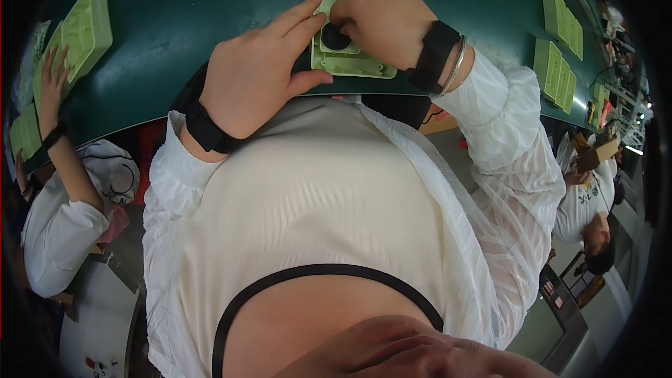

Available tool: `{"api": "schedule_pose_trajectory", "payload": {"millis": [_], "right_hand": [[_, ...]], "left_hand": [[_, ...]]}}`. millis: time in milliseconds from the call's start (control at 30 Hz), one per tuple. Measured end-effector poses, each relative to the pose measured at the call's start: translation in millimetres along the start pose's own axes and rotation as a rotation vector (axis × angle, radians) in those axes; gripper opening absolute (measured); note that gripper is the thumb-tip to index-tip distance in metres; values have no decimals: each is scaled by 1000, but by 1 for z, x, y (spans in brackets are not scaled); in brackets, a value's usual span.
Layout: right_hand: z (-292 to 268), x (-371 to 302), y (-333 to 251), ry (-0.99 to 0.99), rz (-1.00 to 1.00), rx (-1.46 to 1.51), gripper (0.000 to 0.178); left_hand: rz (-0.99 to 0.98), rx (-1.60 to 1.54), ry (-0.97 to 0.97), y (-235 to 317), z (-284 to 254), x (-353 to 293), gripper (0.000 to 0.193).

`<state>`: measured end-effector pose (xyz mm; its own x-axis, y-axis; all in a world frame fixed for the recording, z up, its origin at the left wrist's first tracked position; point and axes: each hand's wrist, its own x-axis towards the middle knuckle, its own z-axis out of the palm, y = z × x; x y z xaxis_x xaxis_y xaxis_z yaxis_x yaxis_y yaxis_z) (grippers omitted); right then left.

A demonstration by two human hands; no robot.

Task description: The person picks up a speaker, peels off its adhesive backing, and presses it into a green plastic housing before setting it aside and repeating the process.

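Observation:
A light-green plastic housing [357, 68] lies on the table in front of me, its hollow side with screw posts facing up. Inside it sits a black round part [334, 38]. My left hand [255, 73] is at the housing's left side, fingers stretched out onto the rim and thumb spread toward the near left corner. Over the middle of the housing, my right hand [388, 21] has its fingers curled down beside the black round part. Its fingertips are partly hidden, so anything pinched there cannot be made out.
The table [203, 0] has a dark green top. More green housings stand at the right, one [562, 24] behind another [555, 75]. At the left a co-worker's hand [52, 84] touches a green housing [87, 31]. Another person [591, 203] is at the far right.

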<state>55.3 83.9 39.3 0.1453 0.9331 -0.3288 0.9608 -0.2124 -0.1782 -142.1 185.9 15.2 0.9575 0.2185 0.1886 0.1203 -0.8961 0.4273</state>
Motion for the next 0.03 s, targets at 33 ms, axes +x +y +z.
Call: {"api": "schedule_pose_trajectory", "payload": {"millis": [33], "right_hand": [[2,0,-4,3,-36,-70,25]], "left_hand": [[-3,-5,13,-1,2,-5,60]]}}
